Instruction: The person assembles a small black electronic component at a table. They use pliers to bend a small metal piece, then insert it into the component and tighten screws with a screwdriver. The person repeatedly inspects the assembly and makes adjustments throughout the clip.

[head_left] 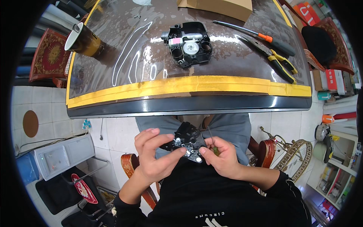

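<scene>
Over my lap, below the table edge, my left hand grips a black plastic mechanism with small white and metal parts on its lower side. The left thumb presses on those parts while the other fingers curve around the far left side. A thin screwdriver with a green handle is held in my right hand, its shaft pointing up and away from the mechanism. My right thumb and fingertips meet the mechanism's lower right corner. On the table lies a black plastic housing with a round white gear and a small motor.
Yellow tape runs along the table's near edge. A long screwdriver and yellow-black pliers lie at the right. A paper cup stands at the left, near loose screws. A cardboard box sits at the back.
</scene>
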